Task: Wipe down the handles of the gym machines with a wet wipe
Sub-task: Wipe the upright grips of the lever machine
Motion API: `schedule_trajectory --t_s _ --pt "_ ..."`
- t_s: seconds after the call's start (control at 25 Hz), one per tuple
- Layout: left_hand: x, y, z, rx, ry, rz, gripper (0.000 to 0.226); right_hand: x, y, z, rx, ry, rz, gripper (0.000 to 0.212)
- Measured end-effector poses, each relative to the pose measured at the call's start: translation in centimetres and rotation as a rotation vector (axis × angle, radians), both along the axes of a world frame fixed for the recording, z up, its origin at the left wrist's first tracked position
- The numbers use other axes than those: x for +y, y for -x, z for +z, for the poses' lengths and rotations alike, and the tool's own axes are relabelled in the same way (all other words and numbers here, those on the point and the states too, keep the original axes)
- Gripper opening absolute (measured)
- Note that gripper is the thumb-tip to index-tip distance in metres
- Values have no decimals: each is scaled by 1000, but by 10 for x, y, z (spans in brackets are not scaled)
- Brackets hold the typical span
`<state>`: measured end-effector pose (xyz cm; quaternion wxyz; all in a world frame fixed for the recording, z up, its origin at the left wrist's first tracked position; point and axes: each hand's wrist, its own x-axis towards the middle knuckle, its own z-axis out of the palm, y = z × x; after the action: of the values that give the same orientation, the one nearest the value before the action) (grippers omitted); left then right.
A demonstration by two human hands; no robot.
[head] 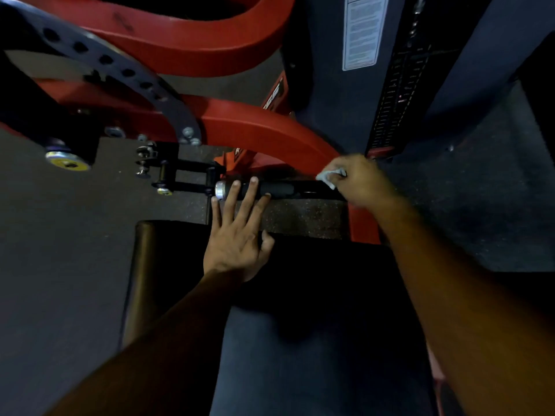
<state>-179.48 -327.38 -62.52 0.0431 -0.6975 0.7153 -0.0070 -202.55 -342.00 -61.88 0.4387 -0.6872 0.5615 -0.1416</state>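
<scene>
Nearest the camera, a dark padded seat fills the lower middle of the view, and both forearms are stretched out over it toward the machine. The left hand is held flat, fingers straight and spread, with the fingertips laid across the black handle; nothing is gripped by it. The bar is probably being steadied this way so that it does not swing or turn while it is rubbed.

Further along the same bar, at its inner end where the red frame is met, the right hand is curled around a crumpled white wet wipe, which is pressed against the handle. From this placement, the wiping appears to be under way at that end, with the stretch under the left fingers seemingly left for later.

How much of the wipe is bunched inside the fist cannot be seen, nor can its contact with the underside of the bar. A silver cap closes the handle's outer end. Behind, the weight stack is dim, and the printing on the white label is too blurred to be read.
</scene>
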Motion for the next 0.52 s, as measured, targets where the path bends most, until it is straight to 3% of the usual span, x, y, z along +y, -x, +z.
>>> schedule_trajectory --t_s 0.12,0.2,0.4,0.52 --pt "2 -2 0 -4 -18 7 77 -31 -7 6 218 -36 254 16" --pt "0 -2 -2 -7 -29 8 78 -42 -19 10 258 -81 352 21" --pt "0 -1 1 -17 -47 14 77 -35 -49 15 75 -198 370 33" --pt "1 0 4 -3 -56 25 75 -39 -42 16 72 -245 383 36"
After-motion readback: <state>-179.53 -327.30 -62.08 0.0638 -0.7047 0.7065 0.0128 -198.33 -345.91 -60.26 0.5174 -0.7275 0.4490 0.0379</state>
